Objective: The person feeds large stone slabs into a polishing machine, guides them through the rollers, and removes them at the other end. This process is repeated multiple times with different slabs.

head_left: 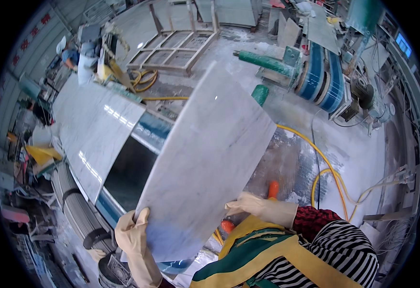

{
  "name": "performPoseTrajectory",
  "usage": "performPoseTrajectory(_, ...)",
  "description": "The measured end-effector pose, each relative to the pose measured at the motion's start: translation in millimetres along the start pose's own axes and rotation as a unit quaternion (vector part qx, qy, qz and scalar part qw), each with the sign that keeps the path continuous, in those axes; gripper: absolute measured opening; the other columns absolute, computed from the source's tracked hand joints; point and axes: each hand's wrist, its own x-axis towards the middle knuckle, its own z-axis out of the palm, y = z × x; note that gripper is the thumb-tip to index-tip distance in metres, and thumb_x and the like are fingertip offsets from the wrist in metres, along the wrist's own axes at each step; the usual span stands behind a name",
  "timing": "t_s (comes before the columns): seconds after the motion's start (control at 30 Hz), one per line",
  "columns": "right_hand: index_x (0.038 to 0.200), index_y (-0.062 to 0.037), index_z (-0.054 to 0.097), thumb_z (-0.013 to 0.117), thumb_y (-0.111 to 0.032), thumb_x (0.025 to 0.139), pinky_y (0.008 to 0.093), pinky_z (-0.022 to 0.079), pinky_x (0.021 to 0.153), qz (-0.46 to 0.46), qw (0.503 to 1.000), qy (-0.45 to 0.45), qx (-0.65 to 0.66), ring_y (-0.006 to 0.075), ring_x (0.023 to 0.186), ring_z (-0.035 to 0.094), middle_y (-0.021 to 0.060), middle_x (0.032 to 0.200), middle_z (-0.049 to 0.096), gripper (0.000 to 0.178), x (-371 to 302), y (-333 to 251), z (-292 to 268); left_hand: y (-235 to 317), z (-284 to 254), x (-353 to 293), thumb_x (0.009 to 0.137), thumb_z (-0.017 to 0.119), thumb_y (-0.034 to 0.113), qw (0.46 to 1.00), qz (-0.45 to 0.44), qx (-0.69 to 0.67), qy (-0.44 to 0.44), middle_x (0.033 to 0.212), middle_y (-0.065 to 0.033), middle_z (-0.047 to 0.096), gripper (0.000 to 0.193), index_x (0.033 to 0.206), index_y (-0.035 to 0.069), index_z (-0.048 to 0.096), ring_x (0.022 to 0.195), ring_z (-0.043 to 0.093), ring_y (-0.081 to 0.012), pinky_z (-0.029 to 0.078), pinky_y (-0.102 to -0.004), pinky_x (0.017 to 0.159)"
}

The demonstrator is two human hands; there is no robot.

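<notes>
A large white marble slab (210, 139) with faint grey veins stands tilted in front of me, its long side running away from me. My left hand (135, 237), in a cream rubber glove, is closed over the slab's left edge near its lower end. On the opposite edge, my right hand (255, 205), gloved the same way, grips the slab with its fingertips against the face. The fingers behind the slab are hidden. Left of it, another polished white slab (92, 125) lies on a machine with a blue belt (152, 127).
A grey roller (75, 206) runs along the machine's left side. Yellow hoses (325, 158) cross the wet floor at right, near orange boots (273, 188). Farther off stand a metal frame (174, 53) and a blue belt machine (323, 79). A person (69, 57) is at the far left.
</notes>
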Motion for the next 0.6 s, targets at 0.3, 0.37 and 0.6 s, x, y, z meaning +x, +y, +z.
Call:
performPoseTrajectory(0.3, 0.119, -0.0029, 0.077, 0.079, -0.050, 0.086, 0.0353, 0.054, 0.088, -0.073, 0.914, 0.310, -0.252, 0.0242, 0.096, 0.072, 0.0152, 0.105, 0.079, 0.057, -150, -199, -196, 133, 216, 29, 0.103, 0.074, 0.037, 0.979, 0.034, -0.195, -0.041, 0.074, -0.0067, 0.065, 0.042, 0.096, -0.004, 0.074, 0.071, 0.056, -0.0166, 0.046, -0.0351, 0.067)
performPoseTrajectory(0.37, 0.120, -0.0041, 0.077, 0.080, -0.045, 0.087, 0.0347, 0.053, 0.086, -0.149, 0.900, 0.364, -0.190, 0.0219, 0.095, 0.070, 0.0122, 0.105, 0.078, 0.053, -164, -194, -273, 183, 275, 30, 0.107, 0.069, 0.038, 0.949, 0.020, -0.298, -0.102, 0.083, -0.0041, 0.073, 0.047, 0.089, -0.005, 0.074, 0.073, 0.059, -0.0147, 0.048, -0.0345, 0.067)
performPoseTrajectory(0.6, 0.119, -0.0061, 0.073, 0.076, -0.027, 0.093, 0.0335, 0.054, 0.082, -0.157, 0.875, 0.456, 0.040, 0.0160, 0.096, 0.068, 0.0038, 0.109, 0.074, 0.034, -265, -256, -349, 325, 411, -14, 0.109, 0.066, 0.043, 0.859, -0.087, -0.438, -0.251, 0.105, -0.0104, 0.077, 0.045, 0.110, -0.001, 0.075, 0.089, 0.070, -0.0204, 0.057, -0.0357, 0.078)
